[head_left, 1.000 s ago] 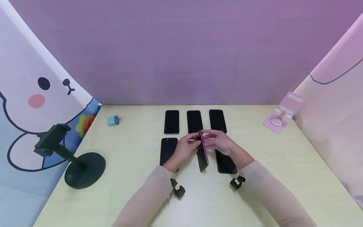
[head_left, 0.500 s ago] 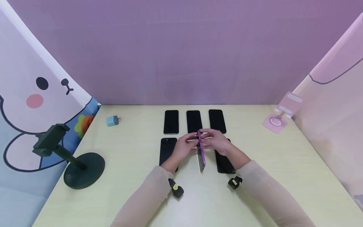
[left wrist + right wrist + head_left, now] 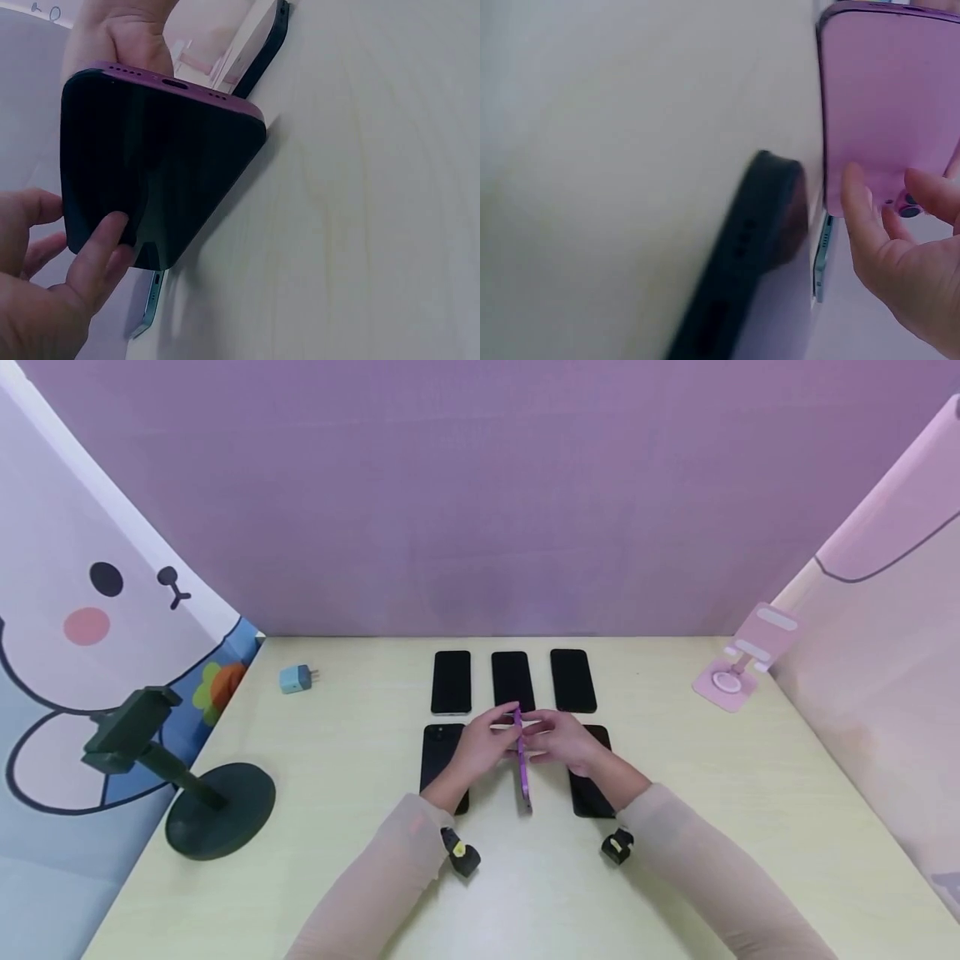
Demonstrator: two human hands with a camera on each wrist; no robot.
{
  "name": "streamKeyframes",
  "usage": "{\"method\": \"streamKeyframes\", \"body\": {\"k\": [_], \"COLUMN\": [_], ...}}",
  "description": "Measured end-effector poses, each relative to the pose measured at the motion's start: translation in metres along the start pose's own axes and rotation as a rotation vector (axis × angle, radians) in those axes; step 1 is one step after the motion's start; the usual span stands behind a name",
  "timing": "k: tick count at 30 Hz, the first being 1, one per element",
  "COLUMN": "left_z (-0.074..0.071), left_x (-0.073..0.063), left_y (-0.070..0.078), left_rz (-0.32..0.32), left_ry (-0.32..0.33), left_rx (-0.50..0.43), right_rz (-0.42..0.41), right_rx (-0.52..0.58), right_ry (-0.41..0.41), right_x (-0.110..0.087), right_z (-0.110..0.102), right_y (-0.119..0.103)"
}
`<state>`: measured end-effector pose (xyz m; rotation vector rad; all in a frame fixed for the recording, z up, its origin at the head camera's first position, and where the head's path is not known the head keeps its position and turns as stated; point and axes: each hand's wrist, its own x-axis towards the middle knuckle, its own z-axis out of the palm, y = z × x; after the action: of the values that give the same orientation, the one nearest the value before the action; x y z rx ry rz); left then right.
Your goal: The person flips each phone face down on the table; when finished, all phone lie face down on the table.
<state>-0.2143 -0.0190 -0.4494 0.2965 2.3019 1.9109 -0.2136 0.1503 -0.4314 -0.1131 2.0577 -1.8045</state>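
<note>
Between both hands a purple smartphone (image 3: 523,777) stands on its long edge, nearly edge-on in the head view. The left hand (image 3: 480,750) grips its far part from the left, fingers on the dark screen, as the left wrist view shows. From the right, the right hand (image 3: 572,745) holds the same phone, its fingertips against the pink-purple back (image 3: 889,97) near the camera lenses (image 3: 909,205). A black phone (image 3: 438,756) lies camera side up beneath the left forearm. Another black phone (image 3: 588,792) is partly covered by the right hand and wrist.
Behind the hands, three black phones (image 3: 452,682) lie in a row. A dark green phone stand (image 3: 225,818) is at the left and a pink folding stand (image 3: 763,631) at the far right. A light blue charger plug (image 3: 295,679) sits at the back left.
The purple phone has turned from showing some of its screen to nearly edge-on in the head view. Both hands have shifted slightly left with it, still holding it.
</note>
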Motion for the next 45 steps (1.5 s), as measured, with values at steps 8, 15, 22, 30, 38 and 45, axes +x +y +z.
{"method": "streamKeyframes", "body": {"k": [8, 15, 22, 30, 38, 45], "left_z": [-0.011, -0.016, -0.022, -0.022, -0.018, -0.017], "left_x": [-0.001, -0.002, 0.000, 0.001, 0.001, 0.003], "left_y": [0.002, 0.002, -0.006, -0.009, -0.013, -0.017], "left_rz": [-0.011, -0.056, -0.105, -0.131, -0.128, -0.132], "left_ry": [-0.024, -0.012, 0.027, 0.036, 0.004, 0.000], "left_rx": [0.045, 0.144, 0.287, 0.397, 0.382, 0.405], "right_rz": [0.030, 0.047, 0.092, 0.096, 0.108, 0.124], "right_rx": [-0.063, -0.095, -0.159, -0.293, -0.451, -0.441], "right_ry": [0.020, 0.054, 0.123, 0.168, 0.183, 0.184], "right_x": [0.006, 0.007, 0.012, 0.012, 0.012, 0.012], "right_z": [0.003, 0.004, 0.005, 0.007, 0.005, 0.004], "right_y": [0.009, 0.011, 0.013, 0.013, 0.008, 0.008]}}
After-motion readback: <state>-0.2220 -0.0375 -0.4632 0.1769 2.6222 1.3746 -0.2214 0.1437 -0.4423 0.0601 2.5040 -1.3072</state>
